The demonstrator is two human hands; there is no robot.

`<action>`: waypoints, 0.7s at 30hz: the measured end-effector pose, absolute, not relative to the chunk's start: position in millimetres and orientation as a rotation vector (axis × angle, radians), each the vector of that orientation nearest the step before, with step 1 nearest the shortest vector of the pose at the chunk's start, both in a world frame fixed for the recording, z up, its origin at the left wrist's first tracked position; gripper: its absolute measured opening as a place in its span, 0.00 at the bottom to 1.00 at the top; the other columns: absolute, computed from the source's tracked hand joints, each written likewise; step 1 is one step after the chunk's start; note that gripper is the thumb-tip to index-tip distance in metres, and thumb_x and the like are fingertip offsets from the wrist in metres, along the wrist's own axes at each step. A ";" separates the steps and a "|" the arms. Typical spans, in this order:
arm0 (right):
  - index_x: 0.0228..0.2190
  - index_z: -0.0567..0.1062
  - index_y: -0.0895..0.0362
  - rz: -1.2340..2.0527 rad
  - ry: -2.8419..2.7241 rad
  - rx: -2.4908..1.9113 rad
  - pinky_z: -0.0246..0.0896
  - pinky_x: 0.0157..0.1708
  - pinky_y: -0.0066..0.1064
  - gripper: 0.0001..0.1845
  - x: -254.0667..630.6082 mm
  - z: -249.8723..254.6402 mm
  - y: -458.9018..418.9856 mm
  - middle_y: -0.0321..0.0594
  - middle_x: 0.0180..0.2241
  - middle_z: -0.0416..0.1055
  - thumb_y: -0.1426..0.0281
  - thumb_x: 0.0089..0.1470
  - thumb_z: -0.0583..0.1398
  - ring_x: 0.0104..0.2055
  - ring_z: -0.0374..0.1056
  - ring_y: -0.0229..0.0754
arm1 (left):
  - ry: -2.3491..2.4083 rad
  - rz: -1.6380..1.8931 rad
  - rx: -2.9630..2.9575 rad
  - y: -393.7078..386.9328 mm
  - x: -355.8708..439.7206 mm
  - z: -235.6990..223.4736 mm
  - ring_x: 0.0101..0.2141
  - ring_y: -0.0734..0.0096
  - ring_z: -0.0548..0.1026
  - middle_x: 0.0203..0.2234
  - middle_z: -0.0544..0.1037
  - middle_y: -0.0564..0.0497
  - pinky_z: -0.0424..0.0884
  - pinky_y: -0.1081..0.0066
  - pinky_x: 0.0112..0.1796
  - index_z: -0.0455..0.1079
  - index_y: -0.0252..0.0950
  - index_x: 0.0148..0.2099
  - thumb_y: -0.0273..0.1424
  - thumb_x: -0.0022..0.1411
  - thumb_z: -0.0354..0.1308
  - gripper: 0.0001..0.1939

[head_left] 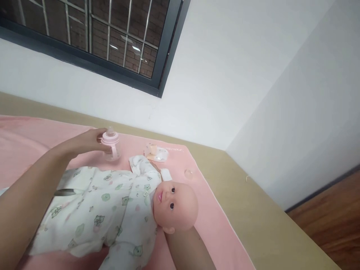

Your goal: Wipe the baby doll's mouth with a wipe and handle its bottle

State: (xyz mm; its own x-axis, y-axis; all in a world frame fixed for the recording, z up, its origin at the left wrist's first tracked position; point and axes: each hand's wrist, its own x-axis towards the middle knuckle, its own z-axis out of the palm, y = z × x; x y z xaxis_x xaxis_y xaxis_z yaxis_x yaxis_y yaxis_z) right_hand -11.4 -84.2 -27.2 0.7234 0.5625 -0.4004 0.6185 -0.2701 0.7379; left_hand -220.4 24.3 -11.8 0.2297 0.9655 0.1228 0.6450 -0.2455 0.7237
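My left hand (94, 139) grips a clear baby bottle (110, 144) with a pink collar and handle, standing upright over the pink blanket. A bald baby doll (180, 206) lies on its back, its head to the right, dressed in a white outfit (112, 206) with a green animal print. From the lower edge, my right forearm (187, 245) passes beneath the doll's head and neck. The doll hides most of my right hand; only a bit of skin shows beyond the neck, beside a small white piece (165, 174).
A pink blanket (213, 221) covers much of the tan surface (236, 198). Near the doll's sleeve lies a small printed packet or cloth (157, 153). A small clear dome-shaped piece (188, 173) rests by the blanket's edge. White walls and a barred window (112, 33) stand behind.
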 end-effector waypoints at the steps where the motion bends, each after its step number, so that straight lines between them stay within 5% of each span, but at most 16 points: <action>1: 0.22 0.80 0.53 -0.053 0.861 1.903 0.66 0.51 0.53 0.24 -11.2 -28.9 -83.9 0.40 0.34 0.78 0.90 0.20 0.65 0.41 0.74 0.66 | 1.455 0.793 1.923 19.8 -216.7 -5.5 0.44 0.54 0.72 0.42 0.76 0.49 0.64 0.56 0.48 0.64 0.37 0.46 0.39 0.48 0.58 0.23; 12: 0.40 0.80 0.61 -0.155 0.800 1.732 0.59 0.58 0.48 0.33 -10.9 -32.0 -82.3 0.48 0.41 0.77 0.89 0.26 0.66 0.47 0.72 0.65 | 1.261 0.884 1.974 -8.3 -187.2 19.1 0.48 0.56 0.71 0.50 0.72 0.49 0.67 0.61 0.49 0.60 0.39 0.58 0.36 0.48 0.58 0.33; 16: 0.32 0.82 0.59 -0.196 0.909 1.959 0.59 0.57 0.54 0.32 -10.5 -31.2 -80.7 0.45 0.37 0.78 0.93 0.19 0.64 0.46 0.71 0.69 | 1.253 0.792 2.146 -22.4 -179.1 26.5 0.50 0.54 0.69 0.53 0.69 0.48 0.69 0.64 0.44 0.55 0.40 0.59 0.36 0.49 0.54 0.33; 21: 0.27 0.80 0.58 -0.166 0.811 1.808 0.64 0.53 0.50 0.24 -10.2 -33.7 -79.3 0.43 0.34 0.77 0.89 0.22 0.67 0.42 0.74 0.64 | 1.164 0.501 2.388 -44.5 -173.7 32.2 0.33 0.60 0.74 0.50 0.71 0.46 0.70 0.67 0.31 0.51 0.40 0.60 0.36 0.50 0.53 0.34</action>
State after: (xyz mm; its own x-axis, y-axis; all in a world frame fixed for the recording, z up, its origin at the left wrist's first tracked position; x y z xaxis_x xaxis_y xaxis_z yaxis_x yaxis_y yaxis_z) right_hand -10.2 -79.3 -33.7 0.7561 0.4452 -0.4797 0.5979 -0.1721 0.7829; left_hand -173.7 -44.5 32.2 0.5811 0.8036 0.1289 0.6464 -0.5519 0.5269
